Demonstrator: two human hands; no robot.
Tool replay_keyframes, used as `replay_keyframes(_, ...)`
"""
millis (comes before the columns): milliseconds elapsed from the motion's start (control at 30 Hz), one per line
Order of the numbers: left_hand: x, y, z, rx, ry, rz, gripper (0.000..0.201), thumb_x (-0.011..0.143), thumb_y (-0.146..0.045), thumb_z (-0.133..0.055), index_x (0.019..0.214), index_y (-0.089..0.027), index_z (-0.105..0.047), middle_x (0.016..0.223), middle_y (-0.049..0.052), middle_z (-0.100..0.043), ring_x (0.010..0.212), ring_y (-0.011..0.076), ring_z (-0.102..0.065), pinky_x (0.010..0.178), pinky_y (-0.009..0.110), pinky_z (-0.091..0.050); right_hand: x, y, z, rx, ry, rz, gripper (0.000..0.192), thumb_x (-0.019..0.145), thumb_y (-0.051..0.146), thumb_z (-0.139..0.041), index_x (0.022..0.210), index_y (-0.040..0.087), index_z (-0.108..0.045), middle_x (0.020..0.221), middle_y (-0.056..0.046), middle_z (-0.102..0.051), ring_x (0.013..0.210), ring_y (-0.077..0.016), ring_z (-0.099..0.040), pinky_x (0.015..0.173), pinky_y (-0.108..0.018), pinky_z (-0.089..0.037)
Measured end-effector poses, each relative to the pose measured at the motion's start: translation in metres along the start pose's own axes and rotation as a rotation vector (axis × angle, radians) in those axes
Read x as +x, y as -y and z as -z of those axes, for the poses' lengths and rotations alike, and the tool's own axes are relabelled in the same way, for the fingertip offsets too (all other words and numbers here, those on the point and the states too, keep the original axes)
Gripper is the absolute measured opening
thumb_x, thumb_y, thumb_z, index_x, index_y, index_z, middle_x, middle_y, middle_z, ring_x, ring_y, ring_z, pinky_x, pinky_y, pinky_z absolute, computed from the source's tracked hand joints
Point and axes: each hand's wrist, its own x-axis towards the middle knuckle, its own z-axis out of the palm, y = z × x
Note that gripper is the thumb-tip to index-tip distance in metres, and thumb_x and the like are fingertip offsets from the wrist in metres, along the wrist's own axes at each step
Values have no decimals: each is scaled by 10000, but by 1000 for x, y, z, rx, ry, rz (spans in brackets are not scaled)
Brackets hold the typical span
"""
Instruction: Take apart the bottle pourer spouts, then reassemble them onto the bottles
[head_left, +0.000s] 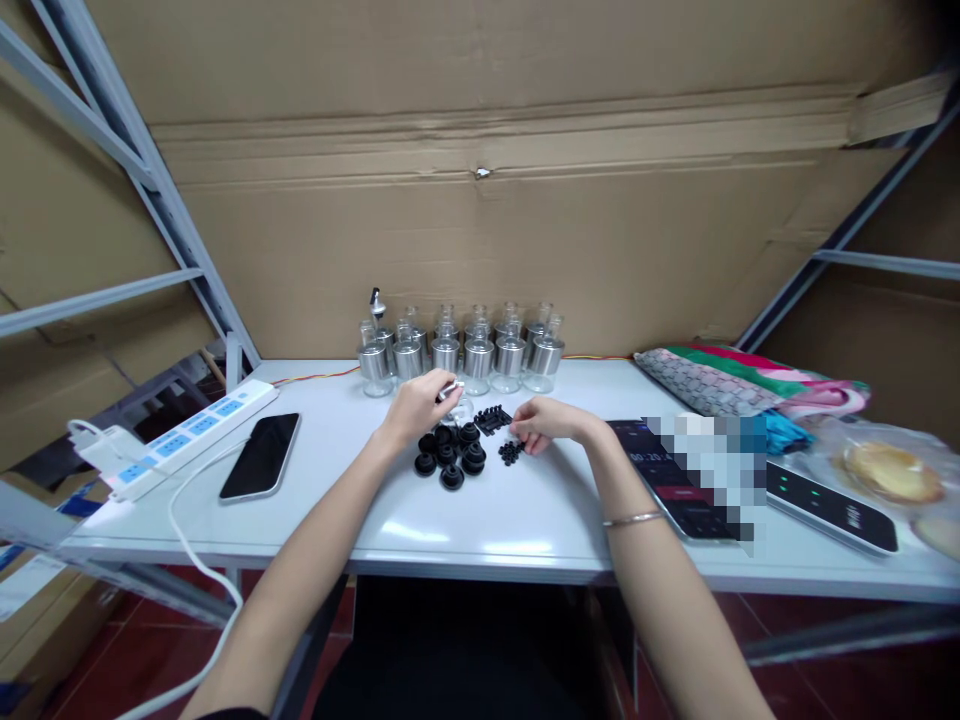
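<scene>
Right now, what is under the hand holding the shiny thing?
Under the left hand lie black rubber stoppers on the white table. The hand covers most of the shiny piece, so its shape stays hidden.

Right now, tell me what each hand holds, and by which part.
The left hand grips a small metal piece at one end between the fingertips. The right hand pinches at the small black pieces; whether it holds one cannot be told.
</scene>
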Motion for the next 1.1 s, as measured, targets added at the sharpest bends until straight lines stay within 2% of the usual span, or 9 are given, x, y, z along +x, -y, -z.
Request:
replay_keyframes(133,0,-2,-1,6,5,-9,163,893,-289,-469,883,-167,-576,795,20,-621,690,115,-555,631,214,-385,0,5,-3,-7,-35,60,161,764,232,-654,671,121,-583,574,-16,-591,531,-108,-589,586,-254,-539)
replay_keyframes(333,1,-2,0,16,2,-5,146,883,-281,-487,869,-168,-578,788,19,-625,687,117,-559,629,214,-384,0,7,-6,-122,10,152,125,691,233,-697,672,124,-639,562,-11,-599,559,-116,-573,583,-243,-499)
replay_keyframes(467,0,-1,-1,35,16,6,146,879,-281,-492,878,-167,-582,794,19,-631,683,120,-563,618,217,-381,3,8,-11,-266,10,177,208,692,337,-685,665,136,-638,531,0,-577,518,-106,-525,535,-232,-442)
replay_keyframes(600,0,-1,-1,38,35,13,153,880,-292,-491,890,-171,-585,814,19,-638,698,123,-570,622,219,-384,9,7,-13,-390,-24,211,278,621,406,-725,689,146,-654,582,-3,-609,535,-101,-494,523,-224,-393)
replay_keyframes(867,0,-2,0,22,47,14,163,884,-298,-482,895,-172,-584,823,23,-639,714,126,-575,642,224,-394,8,0,-3,-279,9,185,397,598,510,-719,706,140,-623,535,4,-561,514,-101,-495,507,-223,-390)
replay_keyframes(1100,0,-3,1,33,61,21,158,878,-289,-485,897,-172,-588,823,22,-641,715,128,-578,634,224,-391,12,-2,-3,-376,-27,204,327,619,428,-728,735,132,-649,569,7,-578,508,-78,-462,502,-204,-357)
